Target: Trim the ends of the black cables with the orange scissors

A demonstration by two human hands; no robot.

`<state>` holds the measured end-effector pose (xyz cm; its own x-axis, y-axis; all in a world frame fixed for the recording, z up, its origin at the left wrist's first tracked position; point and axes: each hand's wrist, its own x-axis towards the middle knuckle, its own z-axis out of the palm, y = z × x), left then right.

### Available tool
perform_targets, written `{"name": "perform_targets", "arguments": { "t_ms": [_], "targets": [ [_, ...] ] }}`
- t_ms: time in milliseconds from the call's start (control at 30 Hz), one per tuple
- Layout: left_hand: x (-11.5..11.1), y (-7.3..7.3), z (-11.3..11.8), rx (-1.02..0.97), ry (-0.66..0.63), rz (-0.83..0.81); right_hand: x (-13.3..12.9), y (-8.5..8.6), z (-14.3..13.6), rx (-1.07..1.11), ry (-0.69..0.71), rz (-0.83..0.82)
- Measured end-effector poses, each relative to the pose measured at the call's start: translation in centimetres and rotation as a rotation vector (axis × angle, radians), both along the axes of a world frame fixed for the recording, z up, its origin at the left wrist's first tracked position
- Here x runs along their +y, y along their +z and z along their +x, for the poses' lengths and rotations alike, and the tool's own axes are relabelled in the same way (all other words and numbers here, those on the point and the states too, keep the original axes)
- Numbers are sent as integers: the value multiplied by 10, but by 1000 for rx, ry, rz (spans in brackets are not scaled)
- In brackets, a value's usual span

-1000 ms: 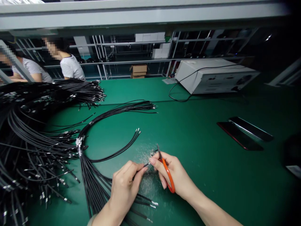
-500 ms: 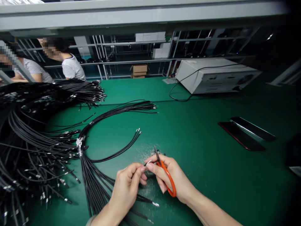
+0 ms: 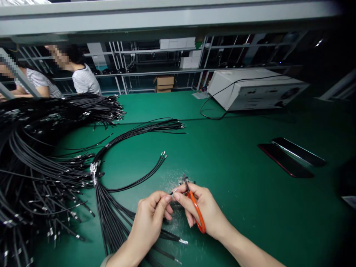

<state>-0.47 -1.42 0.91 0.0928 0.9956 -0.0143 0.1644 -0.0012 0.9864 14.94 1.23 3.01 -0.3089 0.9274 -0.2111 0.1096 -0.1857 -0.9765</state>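
Low in the middle of the view, my left hand [image 3: 151, 217] pinches a black cable [image 3: 171, 193] close to its stripped, silvery end. My right hand [image 3: 204, 207] holds orange-handled scissors [image 3: 198, 213] against the palm, their dark blades pointing up and away. The thumb and forefinger of that hand meet at the cable's bare tip. Beneath both hands lie fine wire clippings [image 3: 175, 181] scattered on the green tabletop. A tied bundle of black cables [image 3: 111, 211] runs beside and under my left forearm, a few stripped ends showing below the hands.
A large heap of black cables [image 3: 41, 148] with metal tips covers the left side. At the back right stands a white machine [image 3: 256, 89] with a black cord. Two dark flat objects [image 3: 286, 161] lie on the right. Two people in striped shirts [image 3: 86, 79] sit beyond the table.
My hands stay almost in place at the cable end. The scissors' handle has shifted slightly left in my right hand. The people at the back have moved their heads a little.
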Motion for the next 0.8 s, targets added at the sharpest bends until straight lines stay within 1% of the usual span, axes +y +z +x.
{"name": "perform_targets", "arguments": {
  "t_ms": [200,300,400,467,533,600,667,733,800],
  "targets": [
    [2,-4,1,-87,-13,-36,2,-1,1,-3,28,-15],
    [4,-6,-1,-158,-46,-79,3,0,4,-6,82,-14],
    [5,-4,-5,-178,-91,-118,4,5,9,-60,145,26],
    [6,0,-8,-139,-130,-118,5,10,13,-126,194,100],
    [7,4,-10,-71,-141,-66,6,15,17,-202,236,207],
    [6,6,-11,10,-96,19,9,18,21,-299,240,329],
    [6,7,-11,92,-24,101,10,21,25,-439,203,465],
    [5,7,-9,162,35,172,10,21,27,-626,164,601],
    [4,6,-8,203,72,231,7,18,25,-838,162,719]
  ]
}}
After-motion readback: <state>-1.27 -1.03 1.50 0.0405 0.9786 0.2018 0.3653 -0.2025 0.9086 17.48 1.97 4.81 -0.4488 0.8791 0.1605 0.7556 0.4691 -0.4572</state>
